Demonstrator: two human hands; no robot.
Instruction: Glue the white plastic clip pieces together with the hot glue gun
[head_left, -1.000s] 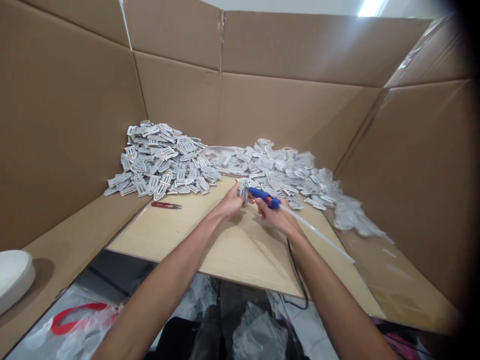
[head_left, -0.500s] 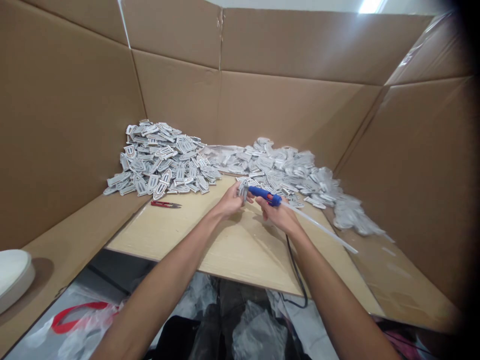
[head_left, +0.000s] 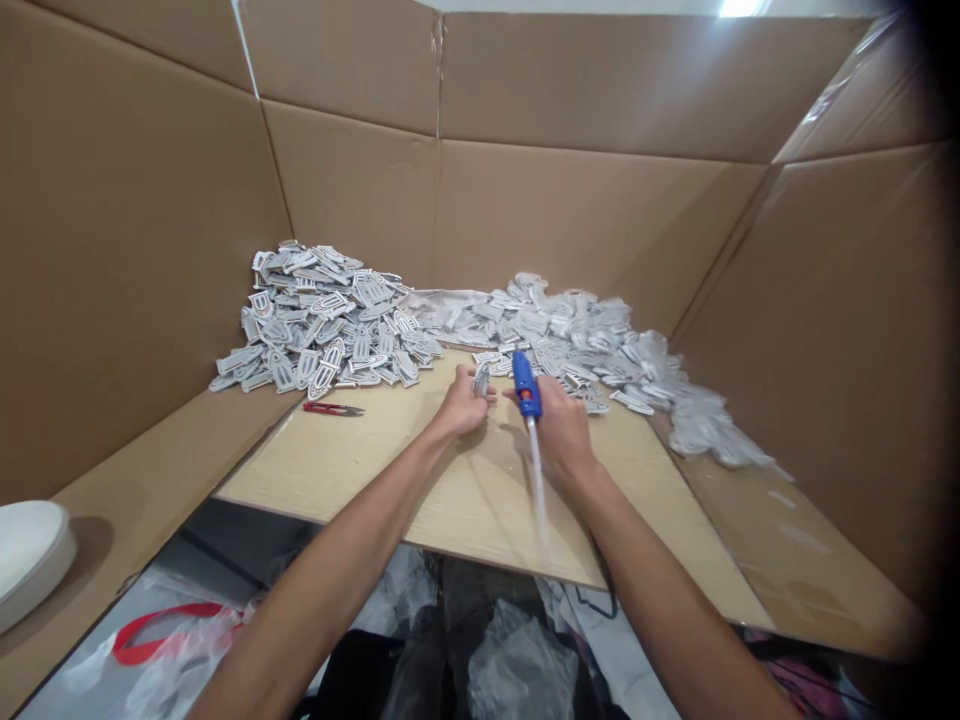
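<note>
My left hand [head_left: 461, 403] is closed on a small grey-and-white slotted piece [head_left: 481, 379], held upright over the board. My right hand [head_left: 561, 425] grips a blue hot glue gun [head_left: 526, 385]. Its tip points away from me, and a long translucent glue stick [head_left: 536, 470] sticks out of its back towards me. The glue gun and the held piece are apart. Behind my left hand rises a pile of similar slotted pieces [head_left: 330, 320]. Past my right hand lie more pieces in clear plastic wrapping [head_left: 570, 325].
Red thread snips [head_left: 334, 409] lie on the pale board [head_left: 480, 510], left of my hands. Cardboard walls [head_left: 585, 210] enclose the back and sides. A white round tub [head_left: 30, 560] stands at far left. Plastic bags and a red strap [head_left: 150, 630] are below the board's front edge.
My right hand has swung the glue gun away from the held piece, so its tip now faces forward and the glue stick points back towards me. My left hand has moved slightly left with the piece.
</note>
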